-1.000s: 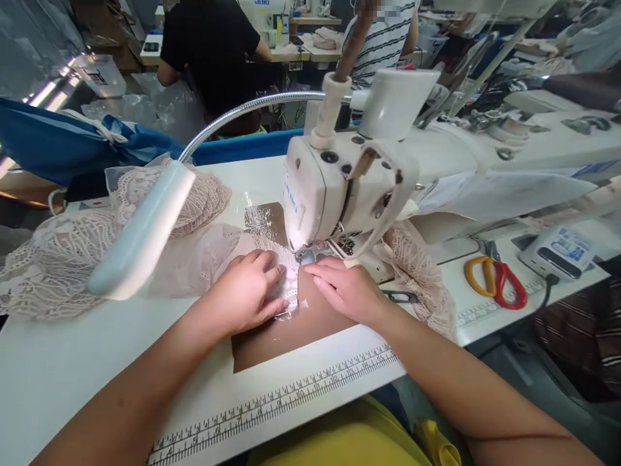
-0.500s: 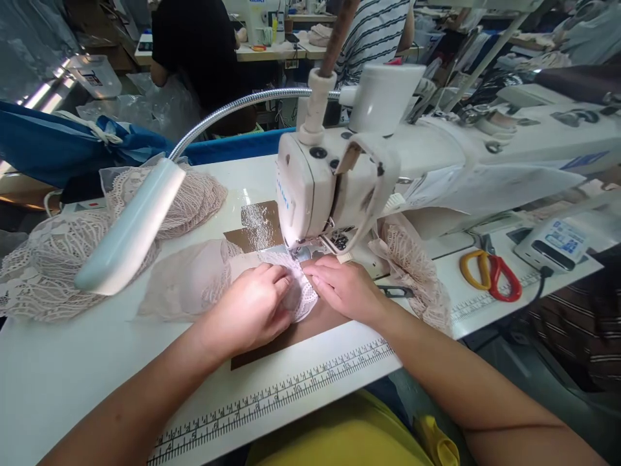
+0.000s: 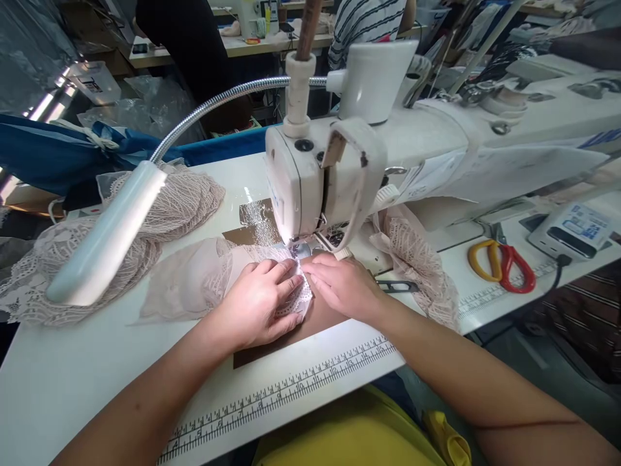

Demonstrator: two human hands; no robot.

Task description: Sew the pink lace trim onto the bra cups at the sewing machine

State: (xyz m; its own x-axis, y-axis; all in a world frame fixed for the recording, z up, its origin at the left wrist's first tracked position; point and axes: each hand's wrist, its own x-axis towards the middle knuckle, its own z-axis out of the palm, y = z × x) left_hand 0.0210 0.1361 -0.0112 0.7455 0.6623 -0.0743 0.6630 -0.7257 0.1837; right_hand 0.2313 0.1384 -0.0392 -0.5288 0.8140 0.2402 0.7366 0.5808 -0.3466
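Under the head of a white sewing machine (image 3: 295, 188) lies a beige lace piece (image 3: 226, 275) with a pale scalloped edge (image 3: 298, 301). My left hand (image 3: 264, 301) is closed on this lace, fingers bent over it and thumb at its near edge. To the right of the needle area, my right hand (image 3: 342, 285) rests with fingers stretched out flat, their tips beside the lace edge. The needle tip and the underside of the lace are hidden. A brown plate (image 3: 320, 317) shows beneath both hands.
Stacked lace pieces (image 3: 189, 200) lie at the left, partly behind a lamp (image 3: 107, 239). More lace (image 3: 412, 265) bunches right of the machine. Scissors (image 3: 502, 262) and a white device (image 3: 572, 230) sit farther right. A ruler strip (image 3: 286, 395) runs along the front edge. Co-workers sit behind.
My left hand's fingers have spread and its thumb has moved out toward the lace edge. Less of the scalloped edge shows. My right hand stays in nearly the same place. The view has shifted slightly.
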